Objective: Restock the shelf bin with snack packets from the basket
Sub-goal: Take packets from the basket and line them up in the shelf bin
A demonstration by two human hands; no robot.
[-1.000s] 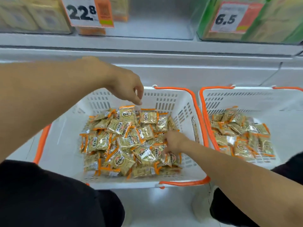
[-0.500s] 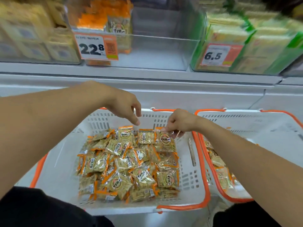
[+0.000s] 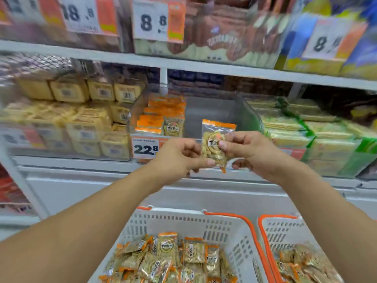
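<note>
Both hands, left hand (image 3: 179,158) and right hand (image 3: 251,154), pinch one clear orange-edged snack packet (image 3: 216,144) with clamped fingers, upright before the clear plastic shelf bin (image 3: 220,113), above the near white orange-handled basket (image 3: 183,225) of packets.

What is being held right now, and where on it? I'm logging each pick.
One snack packet, upright before the shelf bin: the left hand pinches its lower left edge, the right hand its right side.
</note>
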